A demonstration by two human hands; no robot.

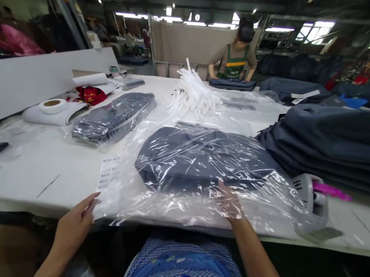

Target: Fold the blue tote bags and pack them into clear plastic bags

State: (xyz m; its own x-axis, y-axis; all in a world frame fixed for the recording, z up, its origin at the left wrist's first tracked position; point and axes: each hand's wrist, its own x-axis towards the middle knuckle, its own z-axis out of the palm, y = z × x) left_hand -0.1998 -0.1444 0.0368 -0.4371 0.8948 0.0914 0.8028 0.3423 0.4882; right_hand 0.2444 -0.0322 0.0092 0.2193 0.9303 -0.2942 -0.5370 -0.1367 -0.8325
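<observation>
Leaning over the near edge of the white table [59, 169], we have a dark folded garment [202, 160] lying flat inside a clear plastic bag [132, 196], right in front of us and a little to the right. Our right hand [229, 202] is open and flat, fingers spread at the garment's near edge with film over them, so it seems to sit inside the bag's mouth. Our left hand [77, 222] reaches the bag's near left corner at the table edge with loosely bent fingers; we cannot tell whether it pinches the film or only touches it. We judge the parcel light and soft: the cloth will sag if lifted by one end, and the film is thin, slippery and crinkled, likely to slide over the fabric. The best hold looks to be under the folded cloth with a flat palm, or at the slack film of the near corners. Room is tight on the right, where a stack of folded dark garments [340, 145] stands close and a tape dispenser [313, 198] touches the bag's right end. To the left the tabletop has bare room before a second bagged garment [114, 117] and a grey board [20, 82]. Beyond lie a bundle of white strips [194, 95] and a co-worker [236, 57] at the far side. The loose film overhangs the near table edge.
</observation>
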